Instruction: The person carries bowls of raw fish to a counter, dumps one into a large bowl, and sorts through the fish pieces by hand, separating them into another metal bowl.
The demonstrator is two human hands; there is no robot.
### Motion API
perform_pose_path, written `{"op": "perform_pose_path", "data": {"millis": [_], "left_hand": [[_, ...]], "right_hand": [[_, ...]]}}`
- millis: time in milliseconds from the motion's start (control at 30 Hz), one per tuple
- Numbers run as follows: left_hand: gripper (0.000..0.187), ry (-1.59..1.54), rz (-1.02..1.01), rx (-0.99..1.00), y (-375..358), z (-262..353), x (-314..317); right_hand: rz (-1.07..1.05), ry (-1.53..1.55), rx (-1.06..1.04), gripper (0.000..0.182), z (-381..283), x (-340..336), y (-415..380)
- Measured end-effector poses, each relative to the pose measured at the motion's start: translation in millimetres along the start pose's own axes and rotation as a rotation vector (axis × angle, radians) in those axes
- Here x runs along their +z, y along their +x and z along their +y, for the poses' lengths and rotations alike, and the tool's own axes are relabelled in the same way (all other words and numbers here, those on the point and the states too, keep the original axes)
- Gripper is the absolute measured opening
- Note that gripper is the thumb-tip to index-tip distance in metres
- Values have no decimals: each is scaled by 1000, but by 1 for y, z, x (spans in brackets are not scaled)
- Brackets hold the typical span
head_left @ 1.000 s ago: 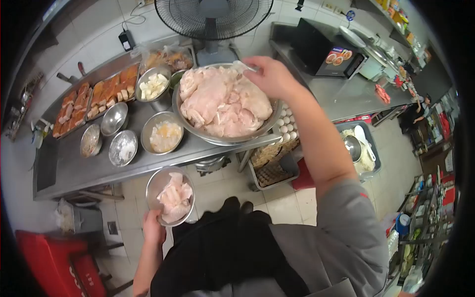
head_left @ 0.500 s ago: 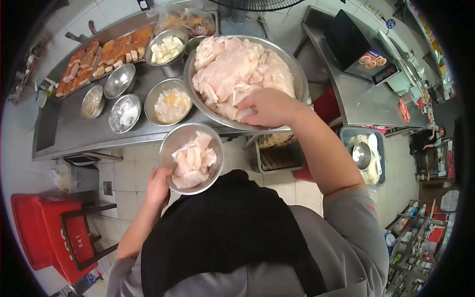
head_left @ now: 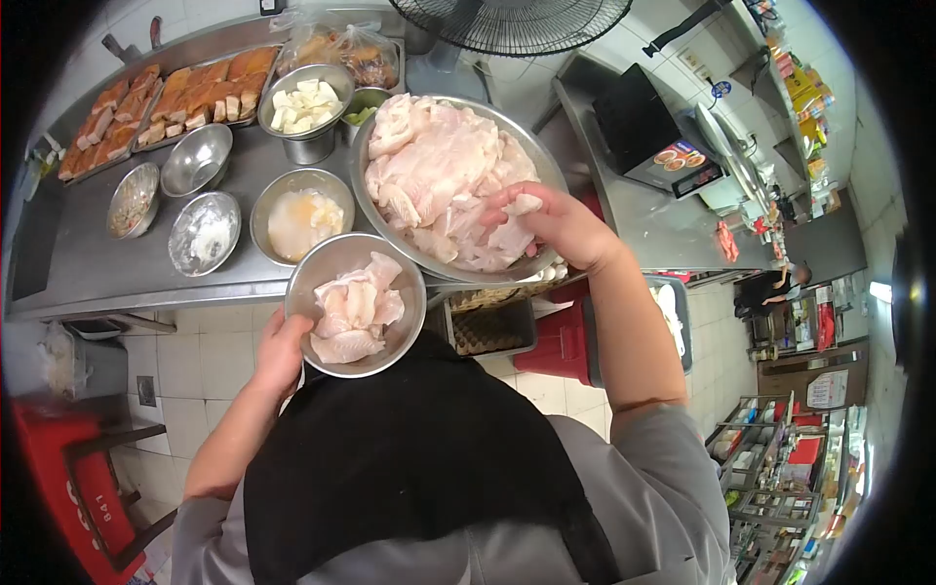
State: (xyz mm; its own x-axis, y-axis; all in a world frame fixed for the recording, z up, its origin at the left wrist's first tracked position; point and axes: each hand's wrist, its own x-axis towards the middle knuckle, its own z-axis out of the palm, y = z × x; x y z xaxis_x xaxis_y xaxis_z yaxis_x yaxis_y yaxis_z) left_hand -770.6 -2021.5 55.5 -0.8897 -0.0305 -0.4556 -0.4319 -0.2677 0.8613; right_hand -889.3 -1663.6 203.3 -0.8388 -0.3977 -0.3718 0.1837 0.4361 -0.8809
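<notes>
My left hand (head_left: 281, 349) grips the rim of a steel bowl (head_left: 410, 329) that holds several pieces of pale raw meat (head_left: 357, 310). A large metal basin (head_left: 363, 191), heaped with raw meat (head_left: 444, 161), stands at the counter's edge. Over its right side, my right hand (head_left: 556, 224) has its fingers closed on a small piece of raw meat (head_left: 525, 204). Left of the basin, a bowl (head_left: 257, 216) contains a yellowish, wet mixture (head_left: 303, 224). White powder (head_left: 211, 235) lies in another bowl (head_left: 180, 255).
Trays of orange-brown meat (head_left: 224, 86) rest at the back left. A bowl of white cubes (head_left: 305, 105) stands near the basin. Behind it is a fan (head_left: 512, 21). A black microwave (head_left: 643, 122) sits on the right counter (head_left: 634, 214). Another person (head_left: 780, 286) is far right.
My right hand has risen from the meat heap and turned, with a small piece between its fingers. The view has shifted right; my left hand still holds the bowl.
</notes>
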Motion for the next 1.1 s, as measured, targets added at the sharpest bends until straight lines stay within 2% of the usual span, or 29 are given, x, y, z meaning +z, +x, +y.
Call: {"op": "perform_pose_path", "data": {"millis": [100, 200, 300, 333, 433, 467, 567, 600, 667, 700, 833, 933, 1033, 1100], "left_hand": [[44, 9, -4, -11, 2, 1, -3], [45, 3, -48, 1, 6, 4, -2], [46, 28, -47, -28, 3, 8, -3], [46, 42, -46, -36, 3, 10, -2], [46, -13, -78, -21, 6, 8, -1], [46, -6, -75, -23, 5, 8, -1], [46, 7, -68, -13, 3, 10, 1], [46, 6, -67, 0, 1, 10, 1], [45, 2, -64, 5, -1, 9, 0], [45, 3, -64, -3, -2, 9, -1], [42, 21, -49, -23, -4, 8, -1], [41, 44, -50, -10, -6, 9, 1], [41, 21, -72, -4, -5, 7, 0], [41, 2, -68, -22, -5, 6, 0]], "right_hand": [[-21, 96, 15, 31, 4, 0, 0], [5, 455, 31, 29, 15, 1, 2], [16, 309, 78, 30, 7, 5, 4], [-7, 198, 56, 30, 3, 10, 7], [-167, 56, -180, 30, -19, 45, 11], [-123, -118, -194, 29, -25, 49, 10], [-26, -856, -56, 32, -30, 29, 13], [-182, -1120, 74, 36, -26, 24, 20], [-121, -1140, -8, 37, 0, 25, 18], [-90, -1149, -49, 37, 11, 26, 18], [-182, -1038, 38, 42, 13, 20, 29], [-232, -746, 81, 31, 12, 5, 30], [-98, -528, 23, 24, 15, -4, 26], [-85, -286, 56, 21, 26, -9, 27]]}}
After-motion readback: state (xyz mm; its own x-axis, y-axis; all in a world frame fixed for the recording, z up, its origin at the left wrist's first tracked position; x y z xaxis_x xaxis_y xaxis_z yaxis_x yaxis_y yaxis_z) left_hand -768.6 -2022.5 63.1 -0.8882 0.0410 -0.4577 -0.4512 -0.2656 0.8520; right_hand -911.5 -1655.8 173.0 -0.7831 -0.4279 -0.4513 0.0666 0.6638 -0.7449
